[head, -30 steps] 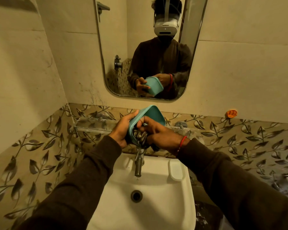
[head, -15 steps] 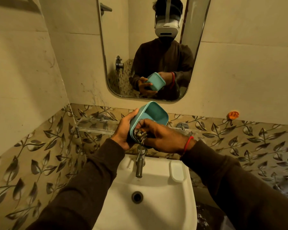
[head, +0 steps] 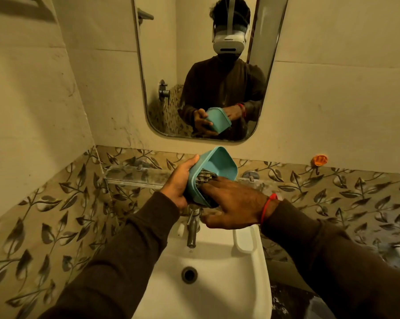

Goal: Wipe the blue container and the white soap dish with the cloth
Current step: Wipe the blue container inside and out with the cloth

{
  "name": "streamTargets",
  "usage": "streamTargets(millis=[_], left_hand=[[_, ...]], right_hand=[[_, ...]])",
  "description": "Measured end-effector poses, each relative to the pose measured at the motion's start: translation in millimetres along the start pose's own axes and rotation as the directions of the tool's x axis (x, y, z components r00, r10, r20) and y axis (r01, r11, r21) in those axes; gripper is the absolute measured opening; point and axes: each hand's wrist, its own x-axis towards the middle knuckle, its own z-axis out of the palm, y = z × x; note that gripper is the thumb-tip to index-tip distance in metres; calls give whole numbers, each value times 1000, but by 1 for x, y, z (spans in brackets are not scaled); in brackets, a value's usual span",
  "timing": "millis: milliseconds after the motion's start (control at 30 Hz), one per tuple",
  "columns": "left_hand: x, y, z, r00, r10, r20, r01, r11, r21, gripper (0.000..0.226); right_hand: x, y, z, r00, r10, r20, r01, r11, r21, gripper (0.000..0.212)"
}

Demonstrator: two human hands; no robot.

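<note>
A blue square container (head: 219,164) is held tilted above the tap, its opening facing me. My left hand (head: 179,183) grips its left wall from outside. My right hand (head: 233,201) reaches into the container with its fingers pressing a dark patterned cloth (head: 204,179) against the inner wall; most of the cloth is hidden by the fingers and the rim. A white soap dish (head: 245,239) rests on the right rim of the sink, below my right wrist.
A white sink (head: 213,293) with a drain sits below, and a steel tap (head: 192,229) stands under the container. A glass shelf (head: 130,176) runs along the wall on the left. A mirror (head: 194,65) hangs above. An orange hook (head: 320,160) is at right.
My right hand has pushed deeper into the container with the cloth. The container has turned so that its opening faces me more.
</note>
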Motion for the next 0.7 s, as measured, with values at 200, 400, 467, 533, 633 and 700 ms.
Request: streamTargets(millis=[200,400,467,533,633,700], left_hand=[[-1,-18,5,997,14,-81,-15,1000,-22,59],[-7,1,6,998,-8,-57,7,1000,-21,54],[-13,9,0,989,-146,5,145,988,43,50],[-21,12,-9,965,-246,86,235,965,118,47],[-27,6,-15,964,-242,112,227,965,131,50],[-26,-2,-12,988,-151,37,147,984,100,56]], right_hand=[[1,-2,11,993,115,-17,-103,942,321,39],[6,-8,16,968,228,-104,-97,723,684,63],[2,-7,19,983,56,-173,14,926,378,67],[-3,-3,22,971,-122,-206,147,983,111,55],[-4,4,24,969,-123,-213,141,987,76,48],[-2,9,23,981,-6,-194,51,972,229,50]])
